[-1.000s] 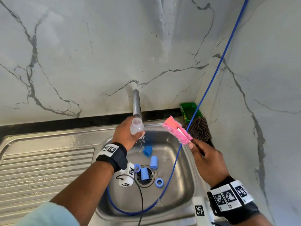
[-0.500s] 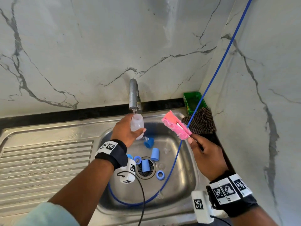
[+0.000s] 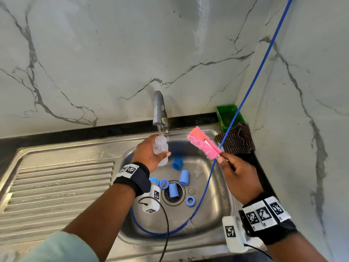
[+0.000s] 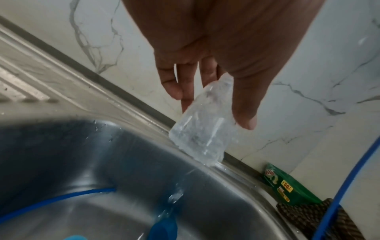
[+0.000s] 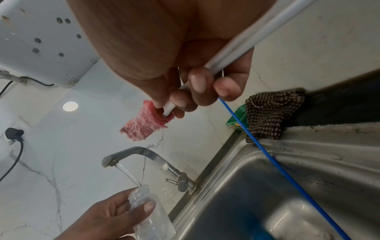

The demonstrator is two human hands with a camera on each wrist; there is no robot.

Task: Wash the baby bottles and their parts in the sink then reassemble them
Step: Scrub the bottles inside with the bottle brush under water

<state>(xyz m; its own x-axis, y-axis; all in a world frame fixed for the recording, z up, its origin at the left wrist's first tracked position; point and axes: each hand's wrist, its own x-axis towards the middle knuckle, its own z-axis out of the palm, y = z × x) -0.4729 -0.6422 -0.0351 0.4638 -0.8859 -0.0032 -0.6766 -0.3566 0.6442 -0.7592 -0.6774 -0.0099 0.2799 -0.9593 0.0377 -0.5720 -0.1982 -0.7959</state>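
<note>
The clear bottle stands mouth-up under the running tap, gripped by your left hand; your right hand grips the pink sponge brush.

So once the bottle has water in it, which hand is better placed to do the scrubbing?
Right, probably. The right hand already grips the pink sponge brush by its handle, just beside the clear bottle, while the left hand is occupied holding that bottle under the tap.
</note>
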